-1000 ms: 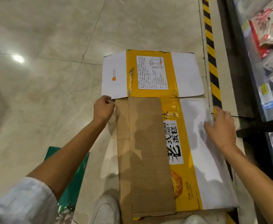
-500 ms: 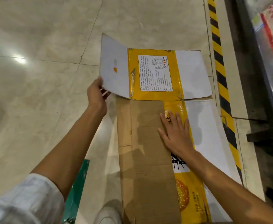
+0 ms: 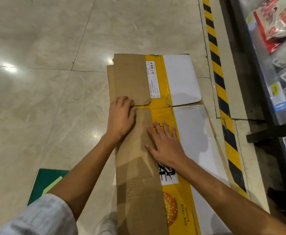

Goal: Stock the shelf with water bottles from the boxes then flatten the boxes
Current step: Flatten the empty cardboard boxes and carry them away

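flat box, two hands down

on the pale tiled floor [image 3: 54, 92] lies the flattened cardboard box [image 3: 186, 126], yellow and white on its printed side, with black lettering and a round bun picture near the lower end. it stretches from the bottom edge up the middle of the view, and its right edge runs beside the black-and-yellow hazard stripe [image 3: 223, 99]. a plain brown flap [image 3: 130, 78] lies folded over the far left part of the box, covering part of the white label there, and a second brown flap [image 3: 138, 167] covers the near left part. the two flaps meet at a narrow seam.

the left hand [image 3: 121, 116] sits right at that seam, palm down, fingers bent, their tips at the rounded corner of the far flap. whether they pinch the edge or only press on it, i cannot tell. the right hand [image 3: 164, 145] is spread flat, fingers straight and apart, pressing across the edge of the near flap and the yellow band; it holds nothing.

at the right edge stands a dark shelf unit [image 3: 264, 116] with packaged goods and yellow price tags. a green sheet [image 3: 44, 182] lies on the floor at lower left, partly behind the left forearm, and a pale sleeve [image 3: 42, 217] shows at the bottom corner. a white shoe [image 3: 107, 226] peeks out beside the box.
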`<state>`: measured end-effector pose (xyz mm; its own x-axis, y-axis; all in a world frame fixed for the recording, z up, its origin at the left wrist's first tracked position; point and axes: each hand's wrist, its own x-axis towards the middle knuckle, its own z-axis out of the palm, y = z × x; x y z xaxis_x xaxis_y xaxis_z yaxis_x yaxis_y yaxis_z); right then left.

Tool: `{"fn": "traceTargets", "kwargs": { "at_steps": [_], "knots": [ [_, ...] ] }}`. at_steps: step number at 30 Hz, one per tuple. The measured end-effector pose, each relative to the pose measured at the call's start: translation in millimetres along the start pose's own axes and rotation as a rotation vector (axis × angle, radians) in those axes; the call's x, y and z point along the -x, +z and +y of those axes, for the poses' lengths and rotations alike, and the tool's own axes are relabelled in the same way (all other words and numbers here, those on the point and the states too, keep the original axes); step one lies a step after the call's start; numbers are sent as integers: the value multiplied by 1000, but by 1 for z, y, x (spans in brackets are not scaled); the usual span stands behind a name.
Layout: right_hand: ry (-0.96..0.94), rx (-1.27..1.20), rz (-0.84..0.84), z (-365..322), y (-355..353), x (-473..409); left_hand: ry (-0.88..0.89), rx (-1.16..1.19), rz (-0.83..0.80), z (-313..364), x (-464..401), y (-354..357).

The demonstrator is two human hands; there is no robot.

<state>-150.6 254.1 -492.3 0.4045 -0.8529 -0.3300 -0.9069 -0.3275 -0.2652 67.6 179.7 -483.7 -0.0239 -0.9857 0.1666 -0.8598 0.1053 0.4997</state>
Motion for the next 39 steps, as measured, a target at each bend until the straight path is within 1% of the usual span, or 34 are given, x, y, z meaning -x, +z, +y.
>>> {"fn": "traceTargets", "kwargs": {
  "at_steps": [2,4,6,7,9,10,12,13,14,15,16,18,19,21,22,25,28,34,36,39],
  "knots": [
    [-29,11,-15,-7,2,6,-204,43,41,-8,14,-7],
    [-64,14,-37,-9,2,9,-425,94,39,-14,27,-12],
    [-108,-18,-50,-4,-3,11,-625,197,26,-18,38,-16],
    [-122,-74,-35,1,-8,11,-715,268,11,-18,42,-17],
    [-80,-233,85,16,-23,9,-842,394,-37,-18,51,-20],
    [-4,-305,176,29,-32,8,-871,422,-72,-18,55,-20],
    [232,-422,343,68,-48,6,-872,427,-154,-13,63,-20],
    [366,-447,391,91,-54,5,-858,422,-175,-11,65,-18],
    [486,-446,408,114,-60,5,-852,430,-180,-11,66,-16],
    [590,-427,382,135,-63,7,-862,445,-189,-9,65,-17],
    [663,-410,342,151,-63,8,-881,470,-190,-9,62,-18],
    [727,-457,290,169,-62,9,-937,557,-199,-13,55,-20],
    [749,-558,280,170,-63,9,-969,631,-203,-13,53,-23],
    [810,-779,266,167,-64,6,-973,770,-213,-12,52,-28],
    [817,-818,255,166,-64,4,-965,817,-217,-11,52,-29],
    [808,-830,233,165,-66,3,-921,961,-195,4,59,-30],
    [791,-916,213,159,-74,8,-889,1064,-200,12,69,-29],
    [686,-983,296,140,-81,21,-879,1238,-109,10,79,-33],
    [642,-978,316,133,-89,26,-857,1249,-93,9,76,-41],
    [578,-941,407,126,-111,20,-823,1255,-56,10,60,-66]
  ]
}}
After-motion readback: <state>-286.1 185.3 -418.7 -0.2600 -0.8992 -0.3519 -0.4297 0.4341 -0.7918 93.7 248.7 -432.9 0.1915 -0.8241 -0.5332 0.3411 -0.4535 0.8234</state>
